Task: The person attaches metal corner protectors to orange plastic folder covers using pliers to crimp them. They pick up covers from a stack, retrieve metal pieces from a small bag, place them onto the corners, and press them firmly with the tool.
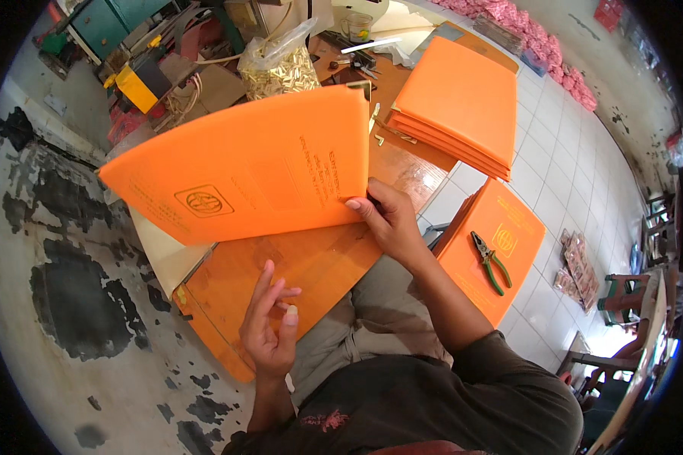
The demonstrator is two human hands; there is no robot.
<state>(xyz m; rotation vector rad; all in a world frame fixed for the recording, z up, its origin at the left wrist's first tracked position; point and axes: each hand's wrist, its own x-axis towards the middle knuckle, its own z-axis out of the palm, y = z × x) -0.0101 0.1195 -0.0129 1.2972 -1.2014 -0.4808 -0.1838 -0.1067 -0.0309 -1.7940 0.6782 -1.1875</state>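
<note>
My right hand (391,220) grips the right edge of an orange folder cover (273,167), thumb on the near face. The cover is tilted up over the wooden table (296,265), with a gold emblem and gold lettering on it. A metal corner piece shows at its top right corner, and a cream sheet or flap lies under its lower left. Below the cover, my left hand (269,326) hangs in the air with its fingers apart and nothing in it. Further right, green-handled pliers (492,262) lie on a stack of orange covers (463,265).
Another stack of orange covers (459,98) sits on the table's far right. A clear bag of brass-coloured metal pieces (284,72) stands behind the raised cover, near a glass mug (357,27). Loose metal corners (378,125) lie on the table. A peeling wall (83,296) rises at left.
</note>
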